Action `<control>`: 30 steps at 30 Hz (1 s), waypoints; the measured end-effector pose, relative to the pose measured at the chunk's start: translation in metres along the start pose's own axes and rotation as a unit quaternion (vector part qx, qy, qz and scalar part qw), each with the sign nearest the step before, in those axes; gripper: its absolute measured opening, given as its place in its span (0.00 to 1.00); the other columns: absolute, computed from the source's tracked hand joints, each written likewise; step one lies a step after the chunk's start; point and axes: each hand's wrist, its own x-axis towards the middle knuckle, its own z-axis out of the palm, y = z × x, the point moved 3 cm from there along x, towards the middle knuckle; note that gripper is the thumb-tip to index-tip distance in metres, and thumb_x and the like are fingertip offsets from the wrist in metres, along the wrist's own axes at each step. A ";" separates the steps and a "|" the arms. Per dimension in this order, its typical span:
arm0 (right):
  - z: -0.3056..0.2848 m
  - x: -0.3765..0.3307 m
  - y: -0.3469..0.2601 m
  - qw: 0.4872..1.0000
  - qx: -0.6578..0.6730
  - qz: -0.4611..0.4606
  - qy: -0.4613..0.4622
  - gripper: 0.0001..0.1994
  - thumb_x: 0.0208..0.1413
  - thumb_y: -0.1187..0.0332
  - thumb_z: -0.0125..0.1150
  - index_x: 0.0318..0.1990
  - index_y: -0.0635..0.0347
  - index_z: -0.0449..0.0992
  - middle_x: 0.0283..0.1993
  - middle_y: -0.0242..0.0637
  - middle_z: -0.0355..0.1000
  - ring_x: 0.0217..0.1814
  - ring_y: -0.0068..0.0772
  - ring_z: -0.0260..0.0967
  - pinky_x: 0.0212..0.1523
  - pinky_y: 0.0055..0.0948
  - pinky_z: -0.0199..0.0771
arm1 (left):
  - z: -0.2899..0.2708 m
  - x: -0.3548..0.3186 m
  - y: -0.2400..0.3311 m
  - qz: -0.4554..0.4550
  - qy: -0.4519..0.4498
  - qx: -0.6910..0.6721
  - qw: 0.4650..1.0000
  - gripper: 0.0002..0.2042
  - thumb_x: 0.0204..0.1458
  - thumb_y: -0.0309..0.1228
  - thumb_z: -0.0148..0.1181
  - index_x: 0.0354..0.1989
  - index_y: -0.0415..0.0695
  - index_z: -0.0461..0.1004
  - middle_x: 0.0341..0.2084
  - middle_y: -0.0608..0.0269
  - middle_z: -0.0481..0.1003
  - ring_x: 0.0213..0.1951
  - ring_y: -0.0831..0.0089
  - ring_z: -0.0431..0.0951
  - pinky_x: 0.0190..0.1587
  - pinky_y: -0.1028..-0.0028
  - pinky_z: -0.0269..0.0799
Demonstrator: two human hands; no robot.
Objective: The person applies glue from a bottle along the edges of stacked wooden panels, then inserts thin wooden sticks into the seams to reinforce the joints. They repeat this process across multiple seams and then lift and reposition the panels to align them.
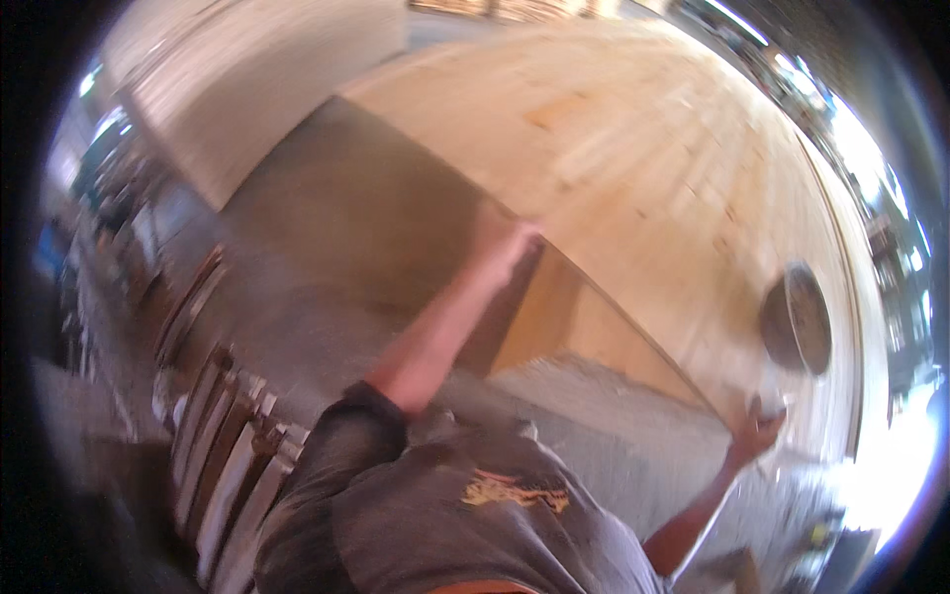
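Observation:
A broad pale plywood sheet (pixel 643 168) spreads out in front of me, its near edge running from upper left to lower right. At that edge is my left hand (pixel 517 238), smeared by motion, so its fingers do not show clearly. My right hand (pixel 755 436) is closed near the sheet's right corner, with a small whitish thing (pixel 772 394) at its fingers that I cannot make out. Beyond it a dark round bowl (pixel 797 322) stands on the sheet.
Another pale wooden sheet (pixel 267 89) stands at upper left. Below the edge, a yellowish wooden panel (pixel 554 322) shows above grey, dusty ground (pixel 604 445). Several wood strips (pixel 223 455) lean together at lower left.

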 end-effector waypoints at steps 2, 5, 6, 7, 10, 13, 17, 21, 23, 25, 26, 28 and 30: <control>0.000 -0.004 -0.007 0.997 0.008 -0.072 0.037 0.41 0.65 0.56 0.80 0.77 0.72 0.68 0.56 0.48 0.84 0.53 0.35 0.79 0.55 0.40 0.80 | -0.002 0.005 -0.006 -0.005 0.014 0.010 1.000 0.16 0.51 0.27 0.79 0.47 0.35 0.84 0.38 0.56 0.87 0.33 0.68 0.87 0.34 0.68 0.83; 0.000 -0.011 -0.009 0.999 0.026 0.021 0.005 0.41 0.64 0.51 0.80 0.75 0.70 0.70 0.58 0.51 0.84 0.59 0.41 0.83 0.61 0.40 0.80 | -0.005 0.011 -0.012 0.010 -0.012 0.007 1.000 0.14 0.55 0.28 0.80 0.44 0.38 0.82 0.33 0.62 0.84 0.30 0.72 0.82 0.31 0.70 0.81; -0.001 -0.014 -0.016 0.997 0.071 -0.026 0.016 0.40 0.63 0.51 0.80 0.74 0.68 0.72 0.59 0.50 0.84 0.60 0.42 0.83 0.61 0.41 0.80 | -0.005 0.014 -0.014 -0.004 0.017 0.005 1.000 0.13 0.57 0.28 0.79 0.46 0.38 0.81 0.34 0.62 0.83 0.30 0.72 0.82 0.32 0.71 0.81; -0.002 -0.016 -0.019 0.995 0.096 -0.014 0.013 0.36 0.64 0.52 0.79 0.72 0.66 0.75 0.59 0.51 0.85 0.61 0.46 0.84 0.61 0.43 0.82 | -0.006 0.014 -0.015 0.006 -0.009 -0.010 1.000 0.13 0.58 0.28 0.79 0.45 0.39 0.81 0.35 0.62 0.83 0.30 0.71 0.82 0.33 0.71 0.80; -0.003 -0.018 -0.033 0.998 0.027 -0.018 0.055 0.33 0.64 0.53 0.79 0.69 0.64 0.78 0.57 0.53 0.86 0.58 0.49 0.87 0.59 0.45 0.83 | -0.006 0.018 -0.021 -0.007 -0.013 0.002 1.000 0.16 0.58 0.28 0.79 0.50 0.40 0.80 0.37 0.61 0.84 0.31 0.70 0.82 0.34 0.72 0.79; -0.004 -0.019 -0.042 0.998 0.031 -0.029 0.055 0.31 0.64 0.53 0.79 0.67 0.63 0.80 0.55 0.52 0.87 0.56 0.49 0.88 0.57 0.44 0.85 | -0.011 0.024 -0.027 -0.004 0.007 0.007 1.000 0.19 0.59 0.29 0.79 0.54 0.38 0.77 0.38 0.60 0.83 0.33 0.70 0.83 0.34 0.71 0.79; -0.005 -0.018 -0.042 0.998 0.008 -0.039 0.052 0.31 0.65 0.53 0.79 0.66 0.66 0.79 0.55 0.52 0.87 0.55 0.46 0.88 0.56 0.42 0.86 | -0.013 0.031 -0.031 -0.012 -0.010 0.031 0.999 0.22 0.60 0.31 0.79 0.57 0.37 0.76 0.41 0.59 0.83 0.36 0.69 0.83 0.36 0.70 0.81; -0.003 -0.017 -0.037 0.999 0.014 -0.028 0.042 0.33 0.64 0.54 0.80 0.68 0.68 0.78 0.56 0.53 0.87 0.56 0.44 0.88 0.57 0.41 0.86 | -0.002 -0.002 -0.022 0.040 0.076 0.066 0.994 0.21 0.63 0.34 0.77 0.58 0.38 0.75 0.44 0.58 0.81 0.40 0.66 0.82 0.43 0.67 0.82; -0.003 -0.017 -0.037 0.998 0.039 -0.027 0.043 0.31 0.62 0.52 0.80 0.64 0.64 0.81 0.54 0.52 0.87 0.56 0.47 0.88 0.57 0.43 0.84 | 0.016 -0.050 -0.006 0.309 0.172 0.212 0.911 0.21 0.65 0.35 0.75 0.59 0.38 0.75 0.46 0.56 0.81 0.46 0.64 0.82 0.48 0.64 0.80; -0.005 -0.017 -0.039 0.999 0.020 -0.025 0.026 0.34 0.62 0.53 0.80 0.69 0.62 0.77 0.56 0.51 0.87 0.59 0.46 0.87 0.58 0.45 0.84 | 0.050 -0.107 0.001 0.457 0.050 0.266 0.847 0.21 0.68 0.38 0.71 0.62 0.37 0.76 0.54 0.53 0.81 0.58 0.62 0.80 0.59 0.62 0.76; -0.008 -0.018 -0.041 0.999 0.028 -0.032 0.015 0.33 0.64 0.54 0.78 0.71 0.62 0.76 0.57 0.50 0.86 0.59 0.45 0.86 0.59 0.45 0.84 | 0.078 -0.125 0.002 0.484 -0.147 0.227 0.832 0.23 0.67 0.37 0.71 0.64 0.37 0.76 0.59 0.50 0.80 0.65 0.58 0.79 0.64 0.59 0.74; -0.021 -0.016 -0.045 0.996 0.047 -0.069 0.010 0.33 0.68 0.55 0.74 0.73 0.62 0.73 0.59 0.49 0.85 0.60 0.44 0.86 0.60 0.46 0.85 | 0.118 -0.166 -0.006 0.526 -0.295 0.365 0.709 0.32 0.57 0.40 0.77 0.67 0.38 0.76 0.62 0.51 0.79 0.69 0.49 0.76 0.71 0.50 0.69; -0.042 -0.008 -0.047 0.993 0.083 -0.087 0.016 0.31 0.73 0.54 0.68 0.76 0.62 0.70 0.61 0.48 0.84 0.61 0.42 0.85 0.61 0.46 0.87 | 0.145 -0.188 -0.012 0.522 -0.347 0.378 0.681 0.33 0.55 0.42 0.78 0.67 0.39 0.76 0.65 0.53 0.77 0.70 0.53 0.75 0.71 0.51 0.69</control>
